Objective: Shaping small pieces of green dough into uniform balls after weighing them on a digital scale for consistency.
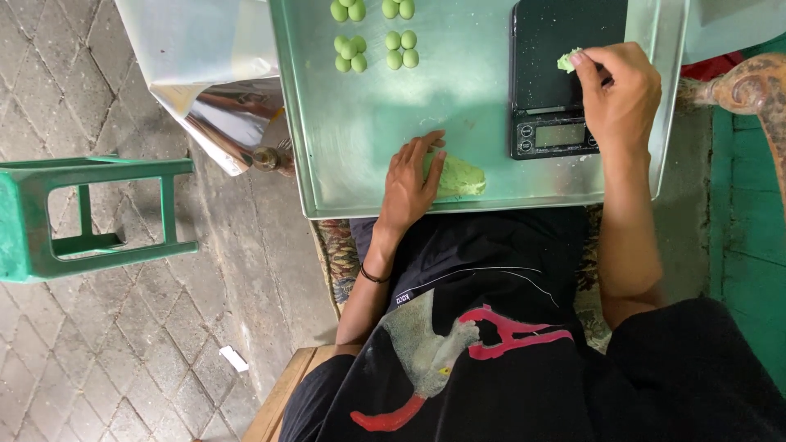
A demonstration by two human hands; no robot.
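Head view: right hand pinches soft green dough.

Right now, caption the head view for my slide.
Right hand holds a green dough piece over the scale; left hand rests on the dough lump.

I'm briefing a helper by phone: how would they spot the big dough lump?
Find the metal tray on the person's lap. At its near edge, under the left hand, lies the pale green dough lump, far bigger than the little green balls at the far end.

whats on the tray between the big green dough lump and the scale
Nothing: in the head view, only bare metal tray lies between the green dough lump under the left hand and the black scale.
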